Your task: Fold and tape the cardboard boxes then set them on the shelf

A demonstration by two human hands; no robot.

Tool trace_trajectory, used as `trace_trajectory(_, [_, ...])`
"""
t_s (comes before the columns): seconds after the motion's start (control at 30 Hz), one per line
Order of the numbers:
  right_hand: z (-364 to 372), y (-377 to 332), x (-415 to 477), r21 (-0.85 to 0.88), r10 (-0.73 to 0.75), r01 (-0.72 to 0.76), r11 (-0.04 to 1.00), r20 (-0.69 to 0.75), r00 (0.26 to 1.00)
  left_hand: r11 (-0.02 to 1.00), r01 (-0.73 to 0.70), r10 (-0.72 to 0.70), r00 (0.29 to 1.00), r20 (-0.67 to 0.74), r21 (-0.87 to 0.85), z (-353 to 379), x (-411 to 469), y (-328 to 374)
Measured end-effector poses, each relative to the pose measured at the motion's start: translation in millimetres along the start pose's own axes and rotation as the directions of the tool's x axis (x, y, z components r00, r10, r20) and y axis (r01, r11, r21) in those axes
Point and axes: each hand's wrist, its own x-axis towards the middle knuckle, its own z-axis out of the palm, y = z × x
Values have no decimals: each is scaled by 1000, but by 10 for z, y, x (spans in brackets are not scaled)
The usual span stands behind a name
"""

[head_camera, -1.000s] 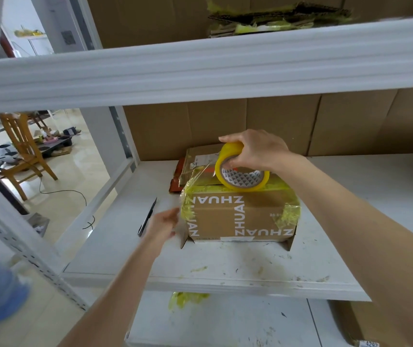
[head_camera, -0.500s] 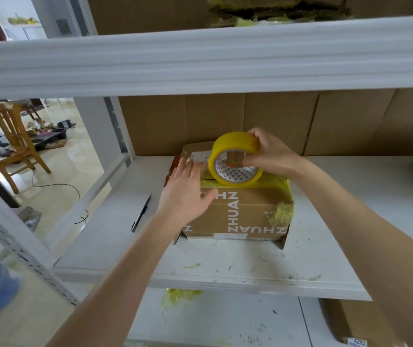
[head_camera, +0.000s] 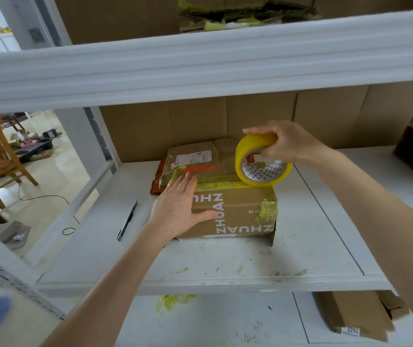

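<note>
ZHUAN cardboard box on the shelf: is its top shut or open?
Shut. On the cardboard box the top lies flat under yellow tape; the left hand rests on it; the right hand holds the tape roll.

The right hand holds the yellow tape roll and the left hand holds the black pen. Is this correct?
No. The head view shows the left hand resting flat on the brown cardboard box; the black pen lies on the white shelf. The right hand does hold the yellow tape roll.

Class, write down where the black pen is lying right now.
In the head view the black pen lies on the white shelf, left of the printed cardboard box and of the left hand resting on it.
</note>
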Motion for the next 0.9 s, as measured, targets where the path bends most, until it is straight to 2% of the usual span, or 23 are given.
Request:
trace_trajectory(0.17, [-1, 71, 0, 29, -8, 8, 1000, -9, 1000, 999, -38, 37, 996, 81, 17, -60, 10, 96])
trace_trajectory(0.23, [31, 155, -35, 173, 73, -66, 983, -33, 997, 999, -3, 1, 997, 75, 34, -106, 86, 201])
trace_trajectory(0.3, [99, 260, -130, 358, 175, -152, 921, -31, 984, 999, -4, 3, 1000, 31, 32, -113, 172, 405])
trace_trajectory(0.37, [213, 351, -259, 525, 207, -166, 835, -20, 978, 999, -43, 43, 999, 12, -27, -52, 220, 590])
trace_trajectory(0.43, [292, 401, -351, 620, 216, -137, 772, -54, 975, 993, -113, 113, 994, -7, 10, 35, 235, 652])
trace_trajectory(0.5, [278, 401, -349, 628, 233, -110, 770, -116, 966, 985, -155, 158, 987, -32, 70, 93, 240, 599])
trace_trajectory(0.57, [210, 341, -294, 563, 205, -90, 821, -144, 968, 980, -178, 181, 983, -27, 85, 116, 242, 555])
trace_trajectory(0.63, [160, 290, -248, 495, 154, -69, 866, -134, 979, 977, -194, 196, 980, -13, 93, 132, 250, 548])
trace_trajectory(0.77, [0, 362, -282, 442, 187, -98, 892, -162, 969, 975, -198, 199, 980, 1, 99, 137, 256, 517])
trace_trajectory(0.9, [-111, 481, -364, 393, 164, -102, 914, -126, 978, 971, -216, 218, 976, -2, 106, 136, 265, 504])
